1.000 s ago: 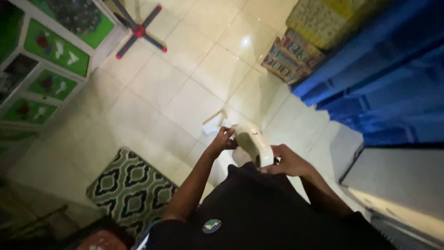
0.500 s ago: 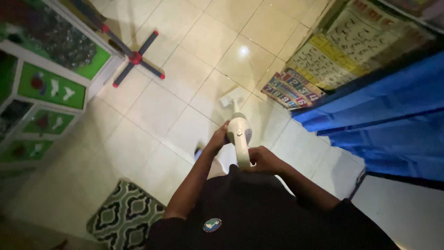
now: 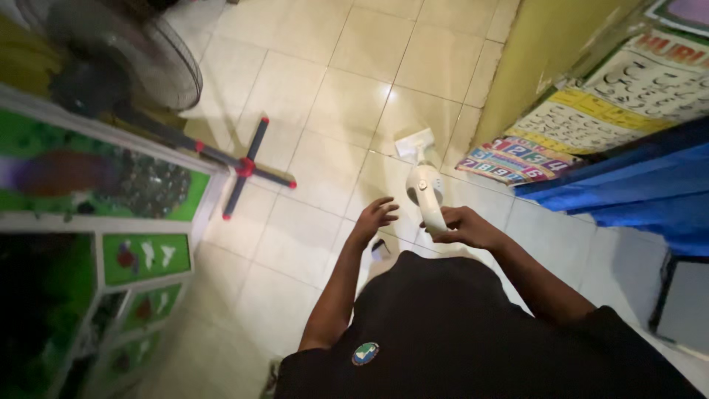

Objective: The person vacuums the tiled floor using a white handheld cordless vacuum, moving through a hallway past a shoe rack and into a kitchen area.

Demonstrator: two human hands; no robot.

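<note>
Pale tiles of the floor are filling the view, with a green-panelled cabinet standing far left of the white stick vacuum and a fan's red-and-black cross base lying between them. Just left of the vacuum's body, the left hand is hovering loosely spread and holding nothing, seemingly free to steady it. The right hand is wrapping closed around the handle just right of it, tilting the vacuum forward so its head is resting on the tiles near the colourful posters.

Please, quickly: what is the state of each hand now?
Left hand: open, fingers spread, holding nothing.
Right hand: closed on the handle of the white stick vacuum.
</note>
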